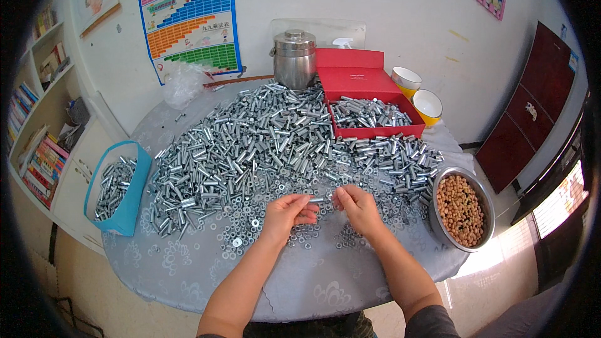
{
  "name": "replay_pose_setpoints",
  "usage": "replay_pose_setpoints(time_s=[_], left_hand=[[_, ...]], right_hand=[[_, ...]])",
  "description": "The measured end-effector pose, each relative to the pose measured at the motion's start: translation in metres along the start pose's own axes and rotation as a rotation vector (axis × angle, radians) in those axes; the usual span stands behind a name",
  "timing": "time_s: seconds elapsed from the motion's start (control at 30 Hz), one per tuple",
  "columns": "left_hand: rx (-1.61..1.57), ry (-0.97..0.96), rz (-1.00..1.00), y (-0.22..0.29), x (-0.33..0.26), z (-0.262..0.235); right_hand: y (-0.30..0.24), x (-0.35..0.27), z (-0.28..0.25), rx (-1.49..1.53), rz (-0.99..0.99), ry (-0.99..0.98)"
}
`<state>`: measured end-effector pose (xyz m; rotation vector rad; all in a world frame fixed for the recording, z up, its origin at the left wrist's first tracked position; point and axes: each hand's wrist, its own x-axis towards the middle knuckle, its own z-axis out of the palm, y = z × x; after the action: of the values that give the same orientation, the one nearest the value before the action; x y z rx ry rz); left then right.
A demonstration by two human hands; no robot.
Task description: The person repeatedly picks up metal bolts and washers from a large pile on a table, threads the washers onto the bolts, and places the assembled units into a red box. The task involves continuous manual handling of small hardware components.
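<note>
Between thumb and fingers of my left hand (288, 216) is a short, shiny metal sleeve (317, 199), lying level and pointing right. My right hand (358, 208) is closed in a pinch beside the sleeve's right end; whatever small piece it grips is too small to name. Below and around both hands lie loose washers and nuts (250, 225) on the grey tablecloth (181, 269). Beyond them rises a big heap of metal sleeves (269, 131).
A blue fabric bin (136, 181) of sleeves stands left. At the back are a lidded steel pot (294, 59), an open red box (379, 131) with more sleeves, and two yellow-white bowls (427, 105). A steel bowl (490, 216) of nuts or beans sits at the right edge.
</note>
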<state>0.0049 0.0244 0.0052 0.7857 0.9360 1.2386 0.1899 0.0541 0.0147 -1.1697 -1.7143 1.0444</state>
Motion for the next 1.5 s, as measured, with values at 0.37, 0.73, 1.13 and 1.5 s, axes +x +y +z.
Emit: replay_pose_setpoints(time_s=[0.37,0.73,1.13,1.5], left_hand=[[-0.026,0.080,0.026,-0.001,0.002,-0.004],[-0.027,0.082,0.030,0.000,0.002,-0.003],[-0.007,0.073,0.038,0.001,0.001,0.000],[0.214,0.005,0.122,-0.002,-0.001,0.006]], right_hand=[[-0.008,-0.003,-0.001,0.157,-0.007,-0.114],[-0.004,-0.003,-0.001,0.099,0.013,-0.136],[-0.006,-0.004,-0.005,0.138,0.083,-0.179],[-0.008,0.000,-0.013,0.324,0.326,-0.350]])
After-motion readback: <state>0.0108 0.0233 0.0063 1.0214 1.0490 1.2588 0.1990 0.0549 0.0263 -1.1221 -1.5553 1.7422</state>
